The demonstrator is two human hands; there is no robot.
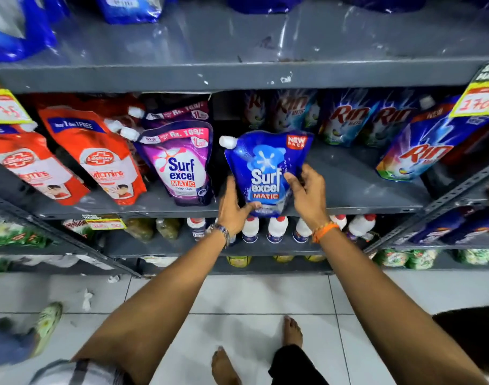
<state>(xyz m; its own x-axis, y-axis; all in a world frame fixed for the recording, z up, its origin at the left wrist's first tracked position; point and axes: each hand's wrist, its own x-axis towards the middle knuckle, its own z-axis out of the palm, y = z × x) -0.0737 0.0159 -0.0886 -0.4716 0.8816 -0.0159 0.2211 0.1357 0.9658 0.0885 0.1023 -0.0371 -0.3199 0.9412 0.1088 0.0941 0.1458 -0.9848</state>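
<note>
A blue Surf excel Matic pouch (265,162) with a white spout cap stands at the front of the grey middle shelf (349,190). My left hand (235,207) holds its lower left edge, thumb across the bottom front. My right hand (307,190) grips its right side, fingers curled on the front. Just to the left of it stands a purple Surf excel Matic pouch (182,168), with another one behind it.
Red Lifebuoy pouches (104,159) lean at the left, blue Rin pouches (415,154) at the right and back. White bottles with red caps (276,229) line the shelf below. Yellow price tags (479,101) hang off the upper shelf. Another person's shoe (47,323) is on the tiled floor.
</note>
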